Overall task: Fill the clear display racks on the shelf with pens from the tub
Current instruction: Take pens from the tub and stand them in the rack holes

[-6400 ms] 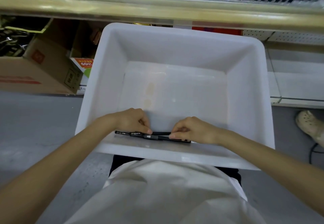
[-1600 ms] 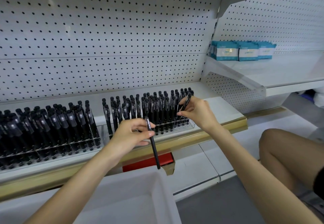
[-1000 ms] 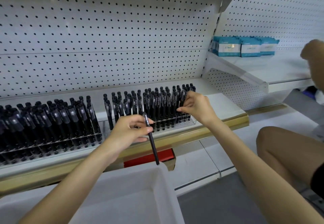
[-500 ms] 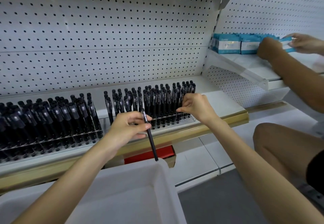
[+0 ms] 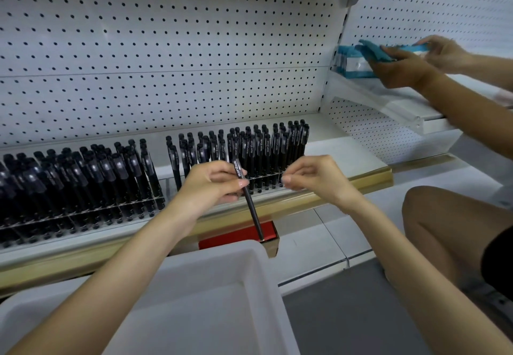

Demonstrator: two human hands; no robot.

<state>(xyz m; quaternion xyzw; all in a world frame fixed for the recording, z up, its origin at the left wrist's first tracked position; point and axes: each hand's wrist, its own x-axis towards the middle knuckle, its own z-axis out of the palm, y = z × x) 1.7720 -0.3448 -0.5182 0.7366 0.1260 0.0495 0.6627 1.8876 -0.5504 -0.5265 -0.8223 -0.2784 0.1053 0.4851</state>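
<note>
A: L hand?
B: My left hand [image 5: 211, 185] pinches one black pen [image 5: 251, 207] near the cap end, thumb + index. Pen is tilted, tip down, just over the far corner of the white tub [image 5: 258, 260].
A: R hand?
B: My right hand [image 5: 313, 179] is just beside it with fingers curled, thumb near index. Nothing seen in it, and it's not touching the pen.
A: Racks?
B: Two clear racks on the shelf [image 5: 347, 157]. Right rack [image 5: 277, 185] is directly behind both hands, w/ black pens upright in rows. Left rack [image 5: 133, 204] is packed w/ pens.
A: Else?
B: Pegboard [image 5: 166, 49] behind. Another person's hands [image 5: 402, 68] at upper right on blue boxes [image 5: 358, 61], and their knee [image 5: 444, 229] at right.
</note>
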